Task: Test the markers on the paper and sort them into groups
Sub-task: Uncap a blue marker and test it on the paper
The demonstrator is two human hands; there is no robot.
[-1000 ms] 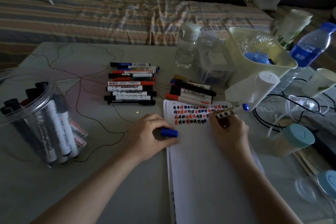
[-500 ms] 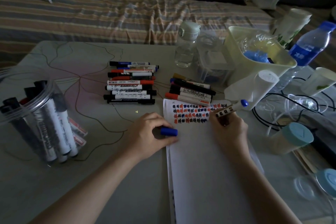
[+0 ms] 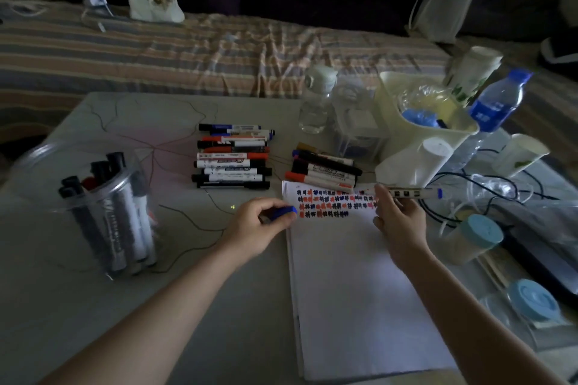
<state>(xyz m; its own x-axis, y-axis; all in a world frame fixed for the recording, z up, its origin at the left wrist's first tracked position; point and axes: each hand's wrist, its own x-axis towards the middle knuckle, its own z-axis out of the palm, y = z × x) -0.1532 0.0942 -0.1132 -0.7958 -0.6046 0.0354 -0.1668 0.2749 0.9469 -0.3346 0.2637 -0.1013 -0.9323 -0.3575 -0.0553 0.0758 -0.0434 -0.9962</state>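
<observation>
A person at a grey bench [image 3: 93,306] tests markers in dim light, a striped bed [image 3: 156,50] lying beyond the far edge. The white paper [image 3: 359,291] lies at the near right of the bench, its top edge filled with rows of black, red and blue test marks [image 3: 328,205], the rest of the sheet blank. A clear tub [image 3: 103,206] near the left edge holds upright markers that appear yet to be tried, so the job looks roughly half done. Two sorted groups lie past the paper's top edge: a larger stack [image 3: 233,156] toward the middle of the bench and a smaller pile [image 3: 323,170] touching the paper's top edge. The right hand [image 3: 397,216] grips an uncapped blue marker [image 3: 409,193], held level above the paper's top right corner with its blue end pointing to the right edge; the left hand [image 3: 259,225] rests at the paper's left edge, fingers curled round the blue cap [image 3: 283,212]. Recapping and placing this marker in a group seems the step in hand. Clutter crowds the right side: a cream bin [image 3: 403,134], a water bottle [image 3: 497,109], paper cups [image 3: 519,153], black cables [image 3: 453,178] and blue-lidded jars [image 3: 475,234], leaving little room beside the paper; thin wires [image 3: 187,222] trail across the bench between the tub and the stacks.
</observation>
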